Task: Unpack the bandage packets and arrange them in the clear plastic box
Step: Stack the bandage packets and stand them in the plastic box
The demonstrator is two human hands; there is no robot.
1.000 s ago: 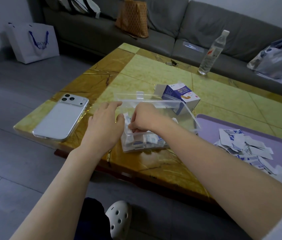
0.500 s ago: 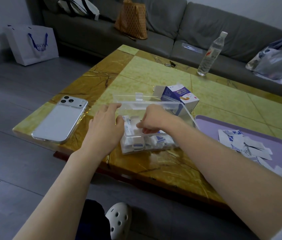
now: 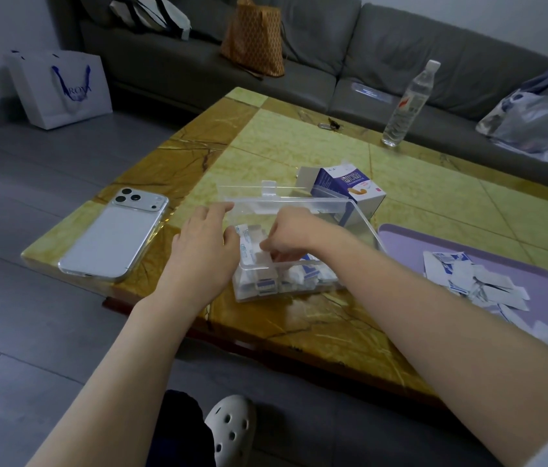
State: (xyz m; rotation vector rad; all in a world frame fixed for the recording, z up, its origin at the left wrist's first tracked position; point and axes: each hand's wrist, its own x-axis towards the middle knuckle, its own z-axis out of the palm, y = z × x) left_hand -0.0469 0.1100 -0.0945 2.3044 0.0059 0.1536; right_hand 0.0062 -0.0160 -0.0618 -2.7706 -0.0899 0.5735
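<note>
Bandage packets (image 3: pixel 267 281) stand packed in the near end of the clear plastic box (image 3: pixel 362 224), by the tabletop's (image 3: pixel 299 153) near edge. They're thin, floppy and basically weightless, so I'd pinch one by a short edge. The left hand (image 3: pixel 203 254) rests flat-fingered against the box's left wall. The right hand (image 3: pixel 294 232) reaches inside, fingers (image 3: pixel 271 246) curled and, I think, pinching a packet, though the plastic blurs it. The stone-look top looks glossy, probably slick. Right is a purple tray (image 3: pixel 397 235), then an opened carton (image 3: pixel 350 192), with a grey sofa (image 3: pixel 316 45) far back.

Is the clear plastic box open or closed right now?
Open: the clear plastic box has its lid swung back, and the right hand reaches inside.
</note>
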